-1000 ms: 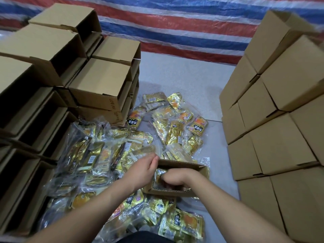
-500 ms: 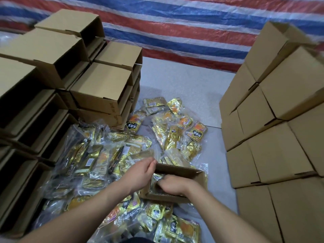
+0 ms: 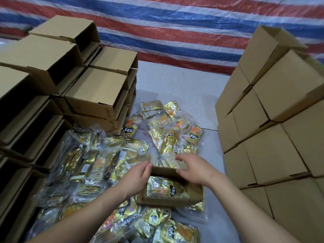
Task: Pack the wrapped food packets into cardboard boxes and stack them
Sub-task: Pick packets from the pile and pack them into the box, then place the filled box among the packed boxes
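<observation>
A small open cardboard box (image 3: 175, 201) sits on the floor among the packets, with a gold wrapped packet (image 3: 164, 187) lying inside it. My left hand (image 3: 137, 179) rests flat against the box's left wall, fingers straight and reaching its far corner. My right hand (image 3: 194, 170) hovers over the box's far right rim. Its fingers are loosely curled and its fingertips touch the rim, holding nothing that I can see. Loose gold packets (image 3: 168, 135) in clear wrap spread over the floor beyond and to the left of the box, and more packets (image 3: 175, 232) lie close to me.
Open brown boxes lying on their sides (image 3: 98, 92) are stacked at the left, from the near edge to the back. A tall wall of closed boxes (image 3: 273, 137) stands at the right. Grey floor (image 3: 178, 88) and a striped tarpaulin (image 3: 175, 27) lie beyond.
My right hand has come up out of the box and moved to its far rim, leaving the packet inside uncovered. My left hand stays on the box's left side.
</observation>
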`<state>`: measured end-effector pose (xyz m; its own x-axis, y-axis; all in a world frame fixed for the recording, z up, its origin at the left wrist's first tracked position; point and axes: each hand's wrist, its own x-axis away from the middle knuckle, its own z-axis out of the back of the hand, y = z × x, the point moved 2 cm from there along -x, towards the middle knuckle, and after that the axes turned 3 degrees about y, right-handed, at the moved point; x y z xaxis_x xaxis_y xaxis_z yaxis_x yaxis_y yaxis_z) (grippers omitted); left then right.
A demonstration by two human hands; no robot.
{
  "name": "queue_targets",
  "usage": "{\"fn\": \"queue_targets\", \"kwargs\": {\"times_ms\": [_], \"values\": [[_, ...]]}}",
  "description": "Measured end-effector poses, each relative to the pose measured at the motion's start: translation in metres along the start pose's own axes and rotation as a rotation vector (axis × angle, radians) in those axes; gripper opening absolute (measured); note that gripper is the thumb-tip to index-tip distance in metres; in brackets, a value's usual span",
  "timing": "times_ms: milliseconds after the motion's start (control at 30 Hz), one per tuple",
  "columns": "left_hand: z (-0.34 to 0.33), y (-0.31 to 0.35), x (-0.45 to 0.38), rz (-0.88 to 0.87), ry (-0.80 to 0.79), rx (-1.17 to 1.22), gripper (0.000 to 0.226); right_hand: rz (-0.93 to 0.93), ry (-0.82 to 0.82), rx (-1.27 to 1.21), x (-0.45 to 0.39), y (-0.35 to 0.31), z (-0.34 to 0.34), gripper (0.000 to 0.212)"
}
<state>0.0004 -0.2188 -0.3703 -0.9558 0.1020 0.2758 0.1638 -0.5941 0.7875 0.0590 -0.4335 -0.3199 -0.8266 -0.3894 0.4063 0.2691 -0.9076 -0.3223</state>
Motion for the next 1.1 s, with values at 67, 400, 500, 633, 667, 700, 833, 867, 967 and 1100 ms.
{"fn": "queue_targets", "kwargs": {"times_ms": [67, 400, 500, 633, 667, 700, 833, 867, 967, 1100], "values": [[0.0, -0.001, 0.0, 0.002, 0.001, -0.02, 0.03, -0.007, -0.138, 0.045, -0.004, 0.003, -0.019, 0.029], [0.002, 0.003, -0.006, 0.005, -0.015, -0.083, 0.03, 0.119, -0.04, 0.165, -0.004, 0.017, -0.034, 0.017], [0.011, 0.019, -0.013, 0.039, -0.02, -0.025, 0.034, 0.097, 0.037, 0.071, 0.006, 0.023, -0.024, 0.018], [0.024, 0.059, -0.033, 0.024, 0.181, 0.174, 0.072, -0.023, 0.265, -0.038, 0.012, 0.042, 0.01, 0.021], [0.025, 0.069, -0.039, 0.031, 0.231, 0.211, 0.075, -0.074, 0.348, -0.061, 0.01, 0.047, 0.021, 0.024], [0.024, 0.08, -0.045, 0.04, 0.254, 0.229, 0.079, -0.13, 0.424, -0.092, 0.007, 0.053, 0.032, 0.028], [0.0, 0.127, -0.068, 0.076, 0.123, 0.327, 0.09, -0.337, 0.631, -0.191, -0.014, 0.066, 0.066, 0.022], [-0.008, 0.138, -0.076, 0.091, 0.066, 0.357, 0.087, -0.387, 0.663, -0.192, -0.021, 0.069, 0.072, 0.019], [-0.034, 0.164, -0.108, 0.203, -0.095, 0.403, 0.08, -0.506, 0.696, -0.191, -0.044, 0.076, 0.084, 0.018], [-0.057, 0.181, -0.16, 0.321, -0.056, 0.319, 0.043, -0.616, 0.66, -0.244, -0.069, 0.097, 0.091, 0.02]]}}
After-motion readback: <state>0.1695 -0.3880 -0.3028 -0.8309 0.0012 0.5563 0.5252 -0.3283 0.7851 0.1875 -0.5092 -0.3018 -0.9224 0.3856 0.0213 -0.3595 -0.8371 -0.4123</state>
